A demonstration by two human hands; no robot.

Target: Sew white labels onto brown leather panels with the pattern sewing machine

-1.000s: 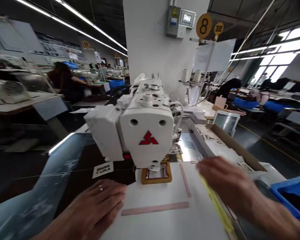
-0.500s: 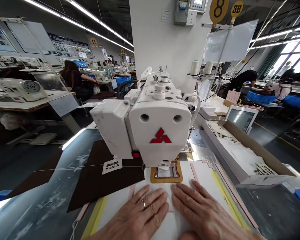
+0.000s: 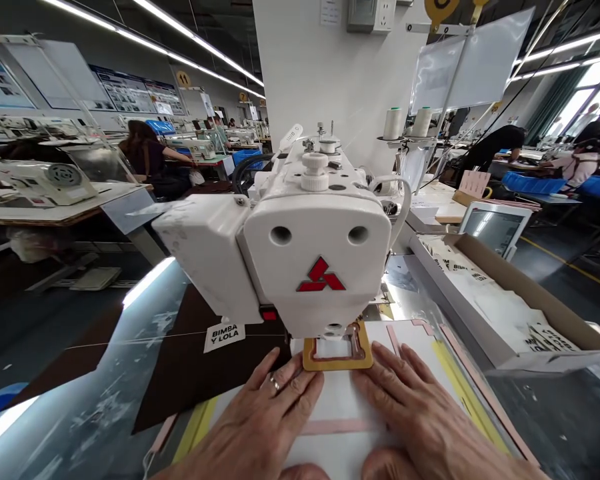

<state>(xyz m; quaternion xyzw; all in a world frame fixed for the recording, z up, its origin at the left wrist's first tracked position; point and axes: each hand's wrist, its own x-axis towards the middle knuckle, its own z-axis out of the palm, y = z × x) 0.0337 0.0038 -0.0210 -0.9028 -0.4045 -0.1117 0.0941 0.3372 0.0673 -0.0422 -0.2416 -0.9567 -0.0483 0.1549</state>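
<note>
White sheet (image 3: 337, 393), partly beneath sewing-machine head (image 3: 320, 233): apparently thin, light, fairly stiff; best steadied flat near side edges. Left hand (image 3: 267, 420) and right hand (image 3: 415, 417) lie palm-down on it, fingers slightly spread, flanking amber frame (image 3: 337, 365), which obstructs centre. Dark cloth (image 3: 195, 377) left; label box (image 3: 555, 361) right.

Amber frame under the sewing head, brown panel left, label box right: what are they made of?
Amber frame: probably plastic, smooth, evenly coloured; coated metal possible. Brown panel: likely fabric, matte, without sheen; weave too small to tell. Label box: likely cardboard, matte, thin walls, white outside, brown inside.
</note>
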